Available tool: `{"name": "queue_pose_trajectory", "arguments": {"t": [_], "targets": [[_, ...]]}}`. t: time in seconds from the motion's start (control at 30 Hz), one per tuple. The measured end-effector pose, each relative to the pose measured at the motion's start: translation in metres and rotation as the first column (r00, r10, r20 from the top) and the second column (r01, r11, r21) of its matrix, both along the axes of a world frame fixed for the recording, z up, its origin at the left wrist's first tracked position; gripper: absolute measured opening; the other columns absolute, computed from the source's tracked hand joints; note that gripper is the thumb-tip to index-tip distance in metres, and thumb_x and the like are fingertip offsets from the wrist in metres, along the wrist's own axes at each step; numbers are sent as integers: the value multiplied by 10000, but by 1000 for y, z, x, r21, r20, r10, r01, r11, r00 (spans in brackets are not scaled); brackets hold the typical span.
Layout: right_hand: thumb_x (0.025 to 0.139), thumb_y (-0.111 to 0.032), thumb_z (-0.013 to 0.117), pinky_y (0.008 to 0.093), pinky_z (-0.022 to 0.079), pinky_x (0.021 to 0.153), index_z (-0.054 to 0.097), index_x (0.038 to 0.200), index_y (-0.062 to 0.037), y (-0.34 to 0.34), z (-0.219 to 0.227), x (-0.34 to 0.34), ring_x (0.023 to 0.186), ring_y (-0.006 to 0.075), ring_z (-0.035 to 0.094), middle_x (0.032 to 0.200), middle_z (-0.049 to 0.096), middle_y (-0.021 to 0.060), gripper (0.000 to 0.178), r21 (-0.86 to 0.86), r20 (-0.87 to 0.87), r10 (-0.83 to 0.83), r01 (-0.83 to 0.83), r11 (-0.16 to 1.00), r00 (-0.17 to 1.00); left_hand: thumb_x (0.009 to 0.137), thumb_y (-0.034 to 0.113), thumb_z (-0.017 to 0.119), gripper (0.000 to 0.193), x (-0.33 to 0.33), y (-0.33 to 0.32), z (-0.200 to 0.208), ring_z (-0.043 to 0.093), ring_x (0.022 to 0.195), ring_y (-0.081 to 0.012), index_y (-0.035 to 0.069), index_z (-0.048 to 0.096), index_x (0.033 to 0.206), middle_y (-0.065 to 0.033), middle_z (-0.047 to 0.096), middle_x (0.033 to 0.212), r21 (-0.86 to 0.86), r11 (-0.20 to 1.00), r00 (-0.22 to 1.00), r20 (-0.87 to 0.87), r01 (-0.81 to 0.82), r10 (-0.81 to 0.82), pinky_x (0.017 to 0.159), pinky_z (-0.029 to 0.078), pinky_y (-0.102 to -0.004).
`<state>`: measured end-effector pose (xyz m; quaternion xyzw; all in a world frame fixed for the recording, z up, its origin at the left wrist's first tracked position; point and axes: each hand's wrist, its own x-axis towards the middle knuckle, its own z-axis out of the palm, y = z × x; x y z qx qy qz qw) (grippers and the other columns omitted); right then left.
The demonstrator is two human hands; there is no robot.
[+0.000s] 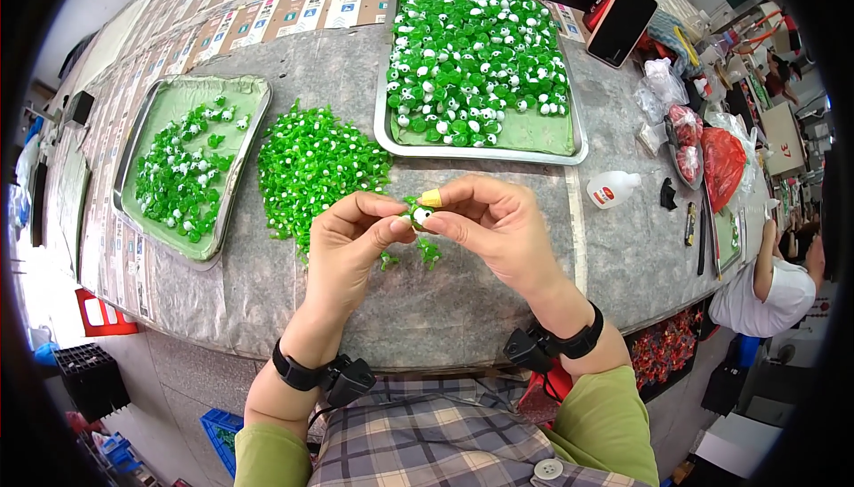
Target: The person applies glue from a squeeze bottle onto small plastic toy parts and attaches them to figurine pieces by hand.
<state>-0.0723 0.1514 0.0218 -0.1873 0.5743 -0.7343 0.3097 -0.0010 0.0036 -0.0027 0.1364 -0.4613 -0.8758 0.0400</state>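
Observation:
Over the near middle of the table my two hands meet around one small green frog figure with white eyes. My left hand pinches its left side between thumb and fingertips. From the other side my right hand grips it with thumb and index finger, a yellow cover on a fingertip. Just beneath, a few loose green pieces lie on the table. Beside my left hand spreads a heap of small green parts with white spots. The fingers hide part of the figure.
A large metal tray at the back holds many green and white pieces; a smaller tray stands left. To the right are a white bottle, a phone, a red plastic bag and another person.

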Motion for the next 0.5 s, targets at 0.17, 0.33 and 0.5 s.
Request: {"name": "queue_pose_trajectory", "arguments": {"t": [0.17,0.33,0.5], "targets": [[758,-24,553,230,469,706,534,943,25,0,-2,-2,792,130,569,869,579,81,192,-11,85,36,-35,999,996,692,-39,600,93,0,3,-1,536,689,-113,-18,566,777,-66,559,758,-480,860,972,-225,-173,69,606,438,-206],[769,-48,545,237,474,690,524,998,29,1,-2,-5,767,137,575,880,582,95,242,-64,158,70,-61,996,985,654,-24,628,115,0,-1,4,541,662,-138,5,572,751,-62,566,728,-699,683,956,-292,-211,-4,586,430,-225],[766,-50,549,233,474,670,542,976,35,3,-4,-8,729,129,575,842,592,92,227,-15,147,134,-133,991,980,622,-9,645,134,0,-3,7,544,635,-169,21,572,731,-66,568,687,-817,516,939,-337,-257,-67,577,429,-248]]}}
